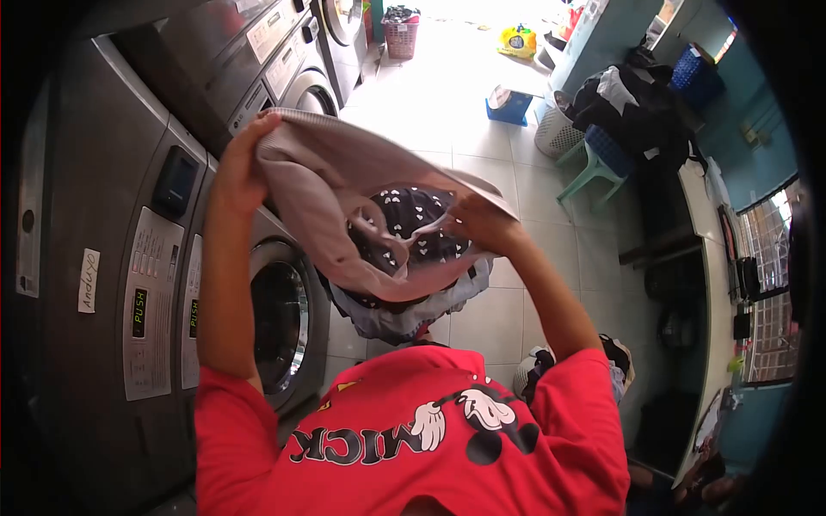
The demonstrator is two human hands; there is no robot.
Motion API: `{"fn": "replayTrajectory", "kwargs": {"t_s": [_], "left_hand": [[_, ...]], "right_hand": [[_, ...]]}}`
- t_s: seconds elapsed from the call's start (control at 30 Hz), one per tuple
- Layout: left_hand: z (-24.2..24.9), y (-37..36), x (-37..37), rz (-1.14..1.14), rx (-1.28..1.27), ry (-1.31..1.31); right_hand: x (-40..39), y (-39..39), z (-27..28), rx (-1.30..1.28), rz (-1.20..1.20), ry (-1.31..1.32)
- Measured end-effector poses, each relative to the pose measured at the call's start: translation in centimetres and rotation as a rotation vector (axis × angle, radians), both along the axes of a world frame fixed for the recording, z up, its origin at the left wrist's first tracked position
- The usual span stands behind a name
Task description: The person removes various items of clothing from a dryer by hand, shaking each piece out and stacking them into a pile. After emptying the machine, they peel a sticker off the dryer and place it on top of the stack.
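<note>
Beige garment (303, 202) stretches between both hands (248, 163), each closed on its cloth.

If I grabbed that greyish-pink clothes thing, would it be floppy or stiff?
Probably floppy: the greyish-pink garment sags and folds between the left hand and the right hand. It's likely fairly light, as both hands hold it in the air. It might stretch too, because its ribbed edge looks knitted.

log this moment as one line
left hand: holding mauve garment | right hand: holding same garment | beneath: dark heart-print fabric | at left: front-loading machine
</note>
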State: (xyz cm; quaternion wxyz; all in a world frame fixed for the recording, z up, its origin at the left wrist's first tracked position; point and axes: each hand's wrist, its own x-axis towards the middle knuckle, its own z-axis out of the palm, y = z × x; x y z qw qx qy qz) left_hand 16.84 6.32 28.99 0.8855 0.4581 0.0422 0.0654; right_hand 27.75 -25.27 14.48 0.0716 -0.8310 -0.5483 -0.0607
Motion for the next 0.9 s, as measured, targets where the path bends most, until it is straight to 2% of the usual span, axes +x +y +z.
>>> {"fn": "replayTrajectory", "kwargs": {"t_s": [0.03, 0.1, 0.13, 0.2, 0.23, 0.27, 0.3, 0.33, 0.37, 0.4, 0.47, 0.5, 0.53, 0.6, 0.63, 0.67, 0.73, 0.77, 0.9], "left_hand": [[0.3, 1.0, 0.0, 0.049, -0.025, 0.02], [0.4, 2.5, -0.3, 0.059, -0.069, 0.015], [0.2, 2.9, -0.4, 0.058, -0.068, 0.016], [-0.4, 3.7, -0.7, 0.108, -0.01, -0.022], [-1.3, 4.6, -0.6, 0.113, -0.009, -0.021], [-2.4, 5.6, -0.4, 0.149, 0.279, 0.002], [-3.5, 6.5, -0.2, 0.185, 0.569, 0.026], [-3.9, 6.5, -0.4, 0.193, 0.572, 0.024], [-4.3, 6.0, -0.8, 0.279, 1.155, 0.005], [-4.8, 5.4, -1.2, 0.36, 1.738, -0.011], [-6.5, 3.7, -1.6, 0.317, 1.975, 0.272], [-8.0, 3.0, -2.0, 0.273, 2.066, 0.219], [-9.8, 2.4, -2.3, 0.224, 2.154, 0.163], [-13.5, 1.2, -2.7, 0.202, 2.117, 0.16], [-14.4, 0.9, -3.0, 0.192, 2.071, 0.219], [-15.2, 1.2, -2.9, 0.187, 2.066, 0.219], [-17.3, 3.5, -3.3, 0.295, 1.947, 0.466], [-17.7, 4.9, -3.8, 0.341, 1.981, 0.456], [-17.4, 5.7, -5.7, 0.201, 1.98, 0.635]], "right_hand": [[-0.1, -0.7, 0.8, 0.003, 0.004, -0.003], [-0.7, -1.9, 3.0, -0.081, -0.107, 0.34], [-1.1, -2.5, 3.5, -0.08, -0.108, 0.342], [-1.9, -3.3, 4.5, 0.024, -0.147, 0.708], [-2.5, -3.0, 6.4, -0.193, -0.216, 0.761], [-3.1, -3.0, 7.3, -0.194, -0.211, 0.759], [-3.9, -3.1, 8.0, -0.233, -0.181, 0.598], [-4.5, -3.3, 8.2, -0.269, -0.151, 0.436], [-4.7, -3.6, 7.3, -0.256, -0.15, 0.319], [-4.8, -4.0, 7.2, -0.255, -0.143, 0.311], [-5.6, -3.9, 9.0, -0.231, -0.077, 0.309], [-6.2, -3.4, 10.7, -0.351, -0.097, 0.369], [-6.5, -2.7, 11.4, -0.353, -0.098, 0.373], [-6.4, -1.9, 12.1, -0.105, 0.146, 0.452], [-6.1, -1.6, 11.6, 0.064, 0.224, 0.589], [-5.9, -1.7, 11.9, 0.06, 0.221, 0.592], [-5.6, -2.0, 13.7, -0.255, 0.125, 0.627], [-5.9, -2.3, 14.3, -0.302, 0.085, 0.65], [-7.9, -1.5, 16.0, -0.181, 0.26, 0.689]]}}
